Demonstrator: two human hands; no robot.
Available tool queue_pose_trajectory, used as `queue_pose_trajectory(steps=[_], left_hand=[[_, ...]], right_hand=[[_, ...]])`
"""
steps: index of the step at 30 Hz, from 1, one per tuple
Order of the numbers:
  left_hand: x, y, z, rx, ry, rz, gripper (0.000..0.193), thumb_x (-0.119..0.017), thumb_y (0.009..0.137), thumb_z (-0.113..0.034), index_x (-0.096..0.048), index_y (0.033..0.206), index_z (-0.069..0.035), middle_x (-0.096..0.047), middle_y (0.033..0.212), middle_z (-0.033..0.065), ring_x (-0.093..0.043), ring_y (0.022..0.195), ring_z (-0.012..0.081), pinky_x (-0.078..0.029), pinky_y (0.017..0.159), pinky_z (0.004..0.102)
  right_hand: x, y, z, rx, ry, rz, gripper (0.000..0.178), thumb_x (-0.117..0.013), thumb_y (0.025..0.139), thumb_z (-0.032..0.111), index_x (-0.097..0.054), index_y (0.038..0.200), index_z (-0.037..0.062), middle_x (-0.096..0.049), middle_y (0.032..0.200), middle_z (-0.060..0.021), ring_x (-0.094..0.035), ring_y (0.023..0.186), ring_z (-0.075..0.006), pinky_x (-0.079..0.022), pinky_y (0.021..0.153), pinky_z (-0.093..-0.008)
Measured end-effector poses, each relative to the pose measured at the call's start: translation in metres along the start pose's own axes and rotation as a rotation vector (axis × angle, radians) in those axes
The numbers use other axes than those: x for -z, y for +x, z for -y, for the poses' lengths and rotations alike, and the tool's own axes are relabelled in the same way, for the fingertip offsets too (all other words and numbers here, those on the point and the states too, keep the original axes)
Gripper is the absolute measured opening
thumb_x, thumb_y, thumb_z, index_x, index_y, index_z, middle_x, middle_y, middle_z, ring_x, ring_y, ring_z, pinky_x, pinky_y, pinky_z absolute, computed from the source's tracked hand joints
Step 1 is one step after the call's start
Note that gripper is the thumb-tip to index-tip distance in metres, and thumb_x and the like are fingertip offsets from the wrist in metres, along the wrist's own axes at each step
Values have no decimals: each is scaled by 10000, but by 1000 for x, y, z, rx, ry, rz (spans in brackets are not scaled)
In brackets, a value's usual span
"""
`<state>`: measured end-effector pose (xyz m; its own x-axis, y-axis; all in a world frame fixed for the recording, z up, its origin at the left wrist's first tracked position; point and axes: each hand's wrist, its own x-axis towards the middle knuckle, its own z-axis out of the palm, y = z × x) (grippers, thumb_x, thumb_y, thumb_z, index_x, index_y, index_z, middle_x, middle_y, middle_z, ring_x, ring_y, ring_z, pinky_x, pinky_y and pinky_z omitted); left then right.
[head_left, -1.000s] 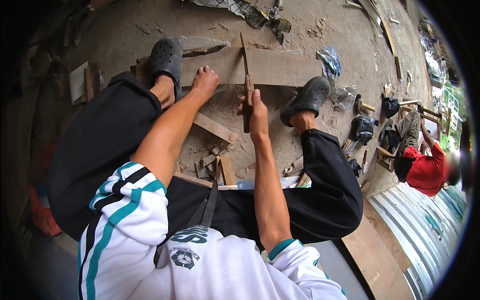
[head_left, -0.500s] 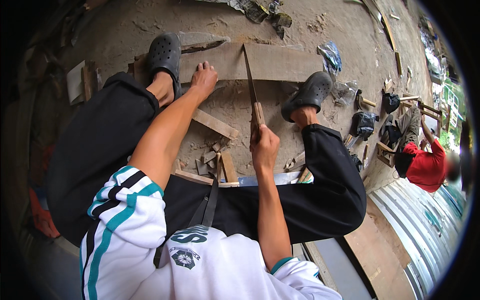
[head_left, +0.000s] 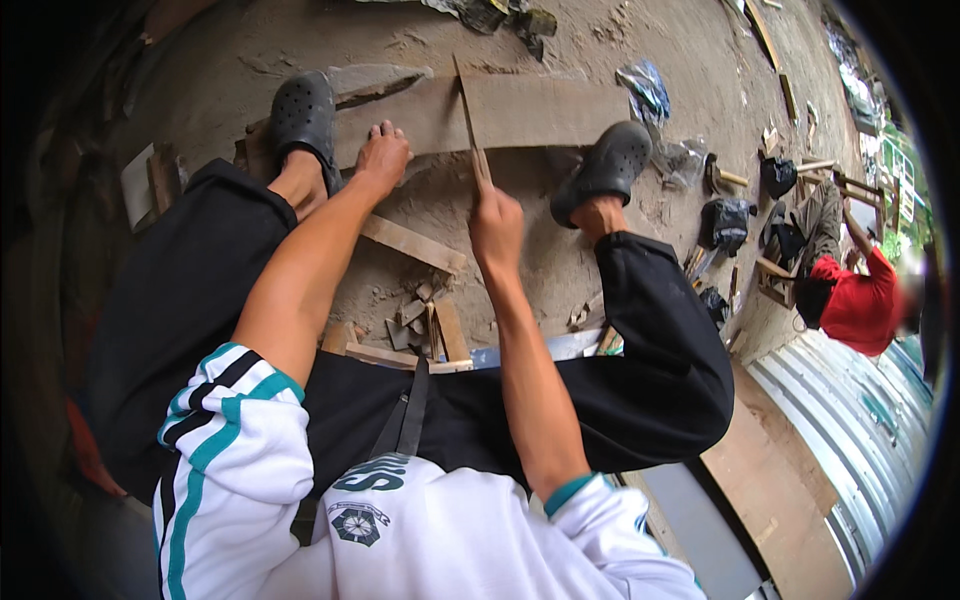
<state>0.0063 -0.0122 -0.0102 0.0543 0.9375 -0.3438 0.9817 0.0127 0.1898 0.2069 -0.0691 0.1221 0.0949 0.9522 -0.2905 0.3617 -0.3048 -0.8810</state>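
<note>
A: What are the hands doing?

B: The right hand [head_left: 496,230] is wrapped round the handle of a handsaw [head_left: 468,108]. The left hand [head_left: 385,157] lies on a plank [head_left: 550,110], its fingers slightly bent and closed round nothing.

A: Where exactly is the saw?

B: Its blade crosses the plank between the feet, with the tip reaching past the far edge. The left clog [head_left: 302,112] is on the plank's left end; the right clog [head_left: 603,170] has its toe at the near edge, toward the right end.

A: And the surface?

B: A dusty earth floor [head_left: 400,45], uneven and littered. The plank lies low over it; I can't tell whether anything props it. On the near side are a loose batten [head_left: 415,243] and a heap of wood offcuts [head_left: 411,320].

A: The rest of the room?

B: Crumpled blue plastic [head_left: 645,90] sits just beyond the plank's right end. Farther right are a hammer [head_left: 733,179] and a black plastic bag [head_left: 727,222]. At the right edge is a co-worker in a red shirt [head_left: 860,305], near corrugated metal sheeting [head_left: 860,410]. Light greenery [head_left: 890,248] shows behind; the left side is too dark to read.
</note>
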Motion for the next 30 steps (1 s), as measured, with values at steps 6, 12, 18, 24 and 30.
queue_pose_trajectory(steps=[6,12,18,24,30], left_hand=[[-8,-11,5,42,8,16,522,-656,906,-303,-554,1274,54,-461,1409,289,-517,1243,424,-501,976,443],[-9,-4,1,-3,82,-1,559,-666,893,-324,-547,1292,50,-505,1375,275,-547,1200,409,-510,958,420],[-13,-14,5,10,85,-30,550,-651,905,-310,-542,1303,54,-473,1406,290,-517,1248,433,-495,990,427],[-14,-1,8,-22,75,24,576,-627,923,-344,-521,1306,73,-463,1394,324,-508,1259,460,-523,958,447],[-14,-10,9,-1,72,-57,551,-631,918,-339,-539,1284,63,-462,1405,311,-518,1250,446,-513,967,453]], right_hand=[[38,-56,29,-160,38,87,466,-452,983,294,-507,637,-13,-455,528,-59,-439,501,-143,-325,483,-354],[-8,19,4,-122,-15,11,450,-468,979,295,-510,707,-61,-456,562,-159,-473,560,-178,-360,540,-396],[39,-65,24,-162,85,82,461,-470,984,291,-495,614,17,-452,530,-31,-414,506,-106,-301,479,-321],[-2,4,6,-98,80,25,477,-460,995,310,-503,615,24,-447,527,0,-402,478,-110,-293,463,-312],[30,-52,24,-138,78,84,464,-447,984,288,-516,623,5,-447,516,-21,-422,486,-124,-303,467,-328]])
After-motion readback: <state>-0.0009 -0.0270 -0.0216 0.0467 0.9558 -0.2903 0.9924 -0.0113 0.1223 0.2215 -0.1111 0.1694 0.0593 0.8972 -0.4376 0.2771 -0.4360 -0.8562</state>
